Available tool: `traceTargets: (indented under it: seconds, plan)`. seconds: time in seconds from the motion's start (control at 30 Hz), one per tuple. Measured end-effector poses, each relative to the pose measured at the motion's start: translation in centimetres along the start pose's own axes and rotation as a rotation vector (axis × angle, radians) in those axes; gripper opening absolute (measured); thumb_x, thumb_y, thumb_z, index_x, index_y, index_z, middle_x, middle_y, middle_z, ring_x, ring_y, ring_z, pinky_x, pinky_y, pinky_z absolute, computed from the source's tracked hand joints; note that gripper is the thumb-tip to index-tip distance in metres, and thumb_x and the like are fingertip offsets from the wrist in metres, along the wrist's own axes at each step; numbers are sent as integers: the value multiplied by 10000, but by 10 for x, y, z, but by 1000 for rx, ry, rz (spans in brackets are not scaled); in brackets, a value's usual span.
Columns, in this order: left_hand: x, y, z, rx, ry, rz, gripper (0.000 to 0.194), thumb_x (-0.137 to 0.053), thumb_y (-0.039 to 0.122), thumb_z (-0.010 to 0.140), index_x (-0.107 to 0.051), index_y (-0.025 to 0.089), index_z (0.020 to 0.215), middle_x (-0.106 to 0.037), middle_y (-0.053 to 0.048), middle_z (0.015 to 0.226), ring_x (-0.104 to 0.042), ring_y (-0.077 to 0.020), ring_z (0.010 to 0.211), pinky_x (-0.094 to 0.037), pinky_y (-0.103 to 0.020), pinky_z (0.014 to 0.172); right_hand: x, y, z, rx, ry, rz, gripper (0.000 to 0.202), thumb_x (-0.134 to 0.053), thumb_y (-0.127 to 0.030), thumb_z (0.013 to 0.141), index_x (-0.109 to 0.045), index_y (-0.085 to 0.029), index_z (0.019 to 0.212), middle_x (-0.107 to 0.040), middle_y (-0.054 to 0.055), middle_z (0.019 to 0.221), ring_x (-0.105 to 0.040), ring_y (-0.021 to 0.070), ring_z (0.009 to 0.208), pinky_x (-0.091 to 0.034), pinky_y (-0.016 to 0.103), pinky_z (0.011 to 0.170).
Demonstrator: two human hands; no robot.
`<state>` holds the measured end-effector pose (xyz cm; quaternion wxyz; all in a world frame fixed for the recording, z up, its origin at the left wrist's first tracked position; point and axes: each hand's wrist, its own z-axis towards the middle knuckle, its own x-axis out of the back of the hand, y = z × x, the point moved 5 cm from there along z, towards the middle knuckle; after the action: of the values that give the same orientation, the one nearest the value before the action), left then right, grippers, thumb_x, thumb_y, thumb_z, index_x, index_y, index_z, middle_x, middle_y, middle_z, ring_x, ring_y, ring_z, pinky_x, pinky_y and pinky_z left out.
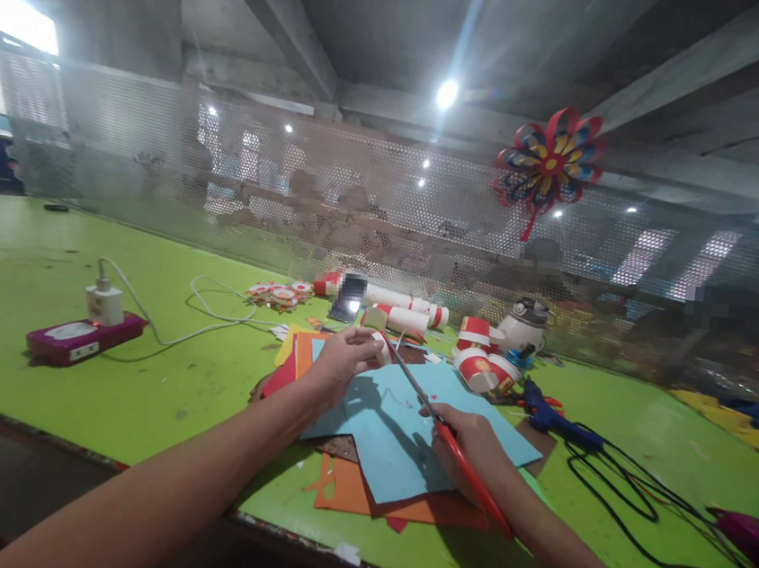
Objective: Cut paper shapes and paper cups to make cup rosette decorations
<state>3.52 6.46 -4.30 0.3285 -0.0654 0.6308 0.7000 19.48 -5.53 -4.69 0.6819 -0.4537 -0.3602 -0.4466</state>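
My left hand [348, 362] is closed on a small white piece [381, 347] with a trace of red, above the stacked paper. In my right hand [471, 443] are red-handled scissors [448, 436], their blades pointing up and left with the tips at the white piece. Light blue sheets [403, 449] lie under both hands, over orange paper [358, 490]. Yellow and red sheets stick out at the stack's left side.
Red and white paper cups [476, 366] stand behind the stack near a jug [523, 324]. A blue glue gun [555, 415] with black cable lies at right. A purple power strip [85, 339] sits at left; a phone [349, 297] stands at the back.
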Motion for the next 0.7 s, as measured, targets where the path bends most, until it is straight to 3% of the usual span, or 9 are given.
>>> traceTargets:
  seconds: [0.3, 0.57, 0.7]
  plan:
    - [-2, 3, -3, 9, 5, -3, 291, -740, 158, 636, -571, 101, 866, -640, -89, 778, -623, -149, 675, -512, -334, 731, -2, 2, 1, -20, -12, 12, 351, -401, -140, 704, -656, -167, 944, -640, 33, 649, -577, 192, 605, -376, 258, 577]
    - [1, 1, -2, 60, -19, 28, 361, -739, 165, 639, -558, 119, 948, -665, -111, 822, -651, -192, 664, -544, -371, 651, -5, 8, 4, -28, -36, 57, 333, -432, -152, 692, -662, -186, 930, -691, 48, 781, -616, 215, 725, -412, 284, 688]
    - [2, 1, 1, 81, -29, 17, 306, -710, 172, 663, -565, 117, 927, -674, -105, 799, -658, -197, 650, -548, -368, 644, -5, 10, 4, -37, -47, 51, 356, -426, -141, 677, -660, -186, 942, -696, 51, 787, -619, 220, 734, -415, 287, 700]
